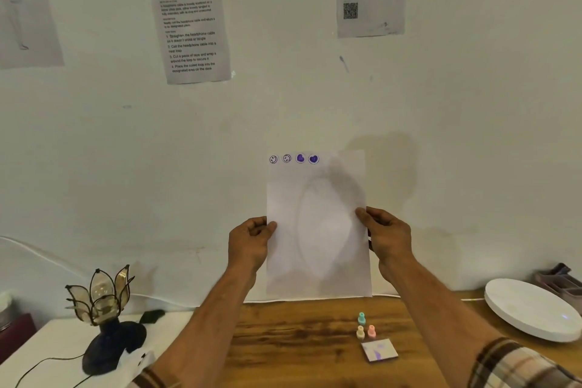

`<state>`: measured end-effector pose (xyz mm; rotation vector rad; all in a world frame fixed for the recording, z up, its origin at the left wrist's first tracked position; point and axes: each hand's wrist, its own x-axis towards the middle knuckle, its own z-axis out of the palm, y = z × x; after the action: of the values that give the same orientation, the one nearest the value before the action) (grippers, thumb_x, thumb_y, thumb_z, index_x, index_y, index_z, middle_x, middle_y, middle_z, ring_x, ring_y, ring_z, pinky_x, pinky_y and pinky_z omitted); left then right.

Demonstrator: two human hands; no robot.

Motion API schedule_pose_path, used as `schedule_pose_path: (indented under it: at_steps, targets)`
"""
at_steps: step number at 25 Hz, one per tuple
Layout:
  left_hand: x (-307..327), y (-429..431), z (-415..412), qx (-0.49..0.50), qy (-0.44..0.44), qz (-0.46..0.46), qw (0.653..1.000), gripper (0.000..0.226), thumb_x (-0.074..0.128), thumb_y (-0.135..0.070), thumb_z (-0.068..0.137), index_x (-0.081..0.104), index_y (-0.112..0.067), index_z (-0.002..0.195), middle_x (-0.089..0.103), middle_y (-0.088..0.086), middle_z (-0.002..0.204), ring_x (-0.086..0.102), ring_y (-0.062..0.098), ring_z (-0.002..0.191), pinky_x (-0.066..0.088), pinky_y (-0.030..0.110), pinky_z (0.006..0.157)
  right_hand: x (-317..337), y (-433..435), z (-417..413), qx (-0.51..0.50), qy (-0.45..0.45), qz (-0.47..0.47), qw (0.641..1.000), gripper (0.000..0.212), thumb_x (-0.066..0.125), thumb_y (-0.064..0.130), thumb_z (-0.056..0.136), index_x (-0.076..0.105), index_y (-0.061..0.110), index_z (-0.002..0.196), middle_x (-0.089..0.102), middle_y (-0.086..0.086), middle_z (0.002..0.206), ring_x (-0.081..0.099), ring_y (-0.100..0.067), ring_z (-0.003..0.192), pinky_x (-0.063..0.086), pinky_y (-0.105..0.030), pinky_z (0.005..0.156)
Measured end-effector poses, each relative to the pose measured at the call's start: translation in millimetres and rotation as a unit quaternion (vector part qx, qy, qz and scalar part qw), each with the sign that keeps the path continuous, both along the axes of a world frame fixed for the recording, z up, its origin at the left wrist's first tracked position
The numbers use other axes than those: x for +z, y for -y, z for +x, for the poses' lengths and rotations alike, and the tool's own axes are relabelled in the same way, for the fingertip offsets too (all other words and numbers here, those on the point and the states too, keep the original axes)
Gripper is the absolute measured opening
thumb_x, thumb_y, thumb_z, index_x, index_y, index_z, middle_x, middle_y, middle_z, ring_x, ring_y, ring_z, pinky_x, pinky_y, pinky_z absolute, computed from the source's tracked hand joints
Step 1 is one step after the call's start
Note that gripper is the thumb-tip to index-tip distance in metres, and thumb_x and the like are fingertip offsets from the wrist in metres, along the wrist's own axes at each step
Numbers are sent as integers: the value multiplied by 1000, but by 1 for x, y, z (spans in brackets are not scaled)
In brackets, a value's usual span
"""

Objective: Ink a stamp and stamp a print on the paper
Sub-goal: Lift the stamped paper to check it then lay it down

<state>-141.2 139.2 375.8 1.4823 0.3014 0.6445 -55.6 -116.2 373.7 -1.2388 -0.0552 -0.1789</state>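
I hold a white sheet of paper [316, 230] upright in front of the wall, above the wooden table. My left hand [250, 242] pinches its left edge and my right hand [385, 236] pinches its right edge. Along the sheet's top runs a row of several purple prints [293, 158]: two smiley faces and two hearts. On the table below stand three small stamps, teal [361, 318], cream [360, 332] and pink [372, 331]. Just in front of them lies a square ink pad [379, 350] smeared with purple.
A flower-shaped lamp [105, 318] with a dark base and cord stands at the left on a white surface. A round white disc [532, 309] lies at the table's right, with a grey tray [559, 280] behind it. Printed sheets hang on the wall.
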Motion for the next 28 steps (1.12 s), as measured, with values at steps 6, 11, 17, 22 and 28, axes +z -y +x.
schedule_pose_path:
  at_steps: [6, 11, 17, 22, 28]
  targets:
    - [3, 3, 3, 13, 9, 0, 1000, 13, 81, -19, 89, 73, -22, 99, 77, 6, 105, 73, 28, 102, 58, 48, 99, 4, -1, 2, -2, 10, 3, 1000, 13, 90, 26, 82, 81, 28, 92, 81, 1, 101, 75, -23, 97, 61, -53, 94]
    - [-6, 1, 6, 37, 9, -7, 999, 12, 81, -20, 88, 72, -26, 94, 76, -2, 98, 73, 24, 101, 59, 33, 89, -7, 0, 3, 32, 40, -38, 998, 19, 77, 22, 95, 78, 32, 112, 79, 1, 112, 73, -26, 106, 63, -48, 91]
    - [-43, -7, 18, 78, -24, -5, 997, 12, 81, -23, 88, 74, -23, 98, 75, -5, 97, 71, 19, 96, 57, 39, 99, -55, -4, 16, 29, 30, -172, 984, 16, 78, 15, 94, 76, 19, 110, 77, -4, 110, 73, -29, 103, 65, -46, 88]
    - [-89, -15, 29, 95, -68, -15, 993, 11, 85, -23, 85, 76, -24, 91, 76, -4, 95, 73, 22, 100, 58, 40, 99, -99, -19, 31, 2, -2, -202, 979, 7, 83, 20, 90, 79, 24, 95, 80, 3, 96, 76, -22, 89, 65, -34, 74]
    - [-169, -30, 51, 95, -148, -27, 984, 12, 86, -18, 83, 76, -21, 91, 76, -4, 92, 70, 7, 85, 57, 28, 92, -189, -32, 53, 20, -102, -208, 973, 10, 88, 19, 85, 79, 24, 88, 81, 2, 88, 78, -22, 86, 66, -40, 78]
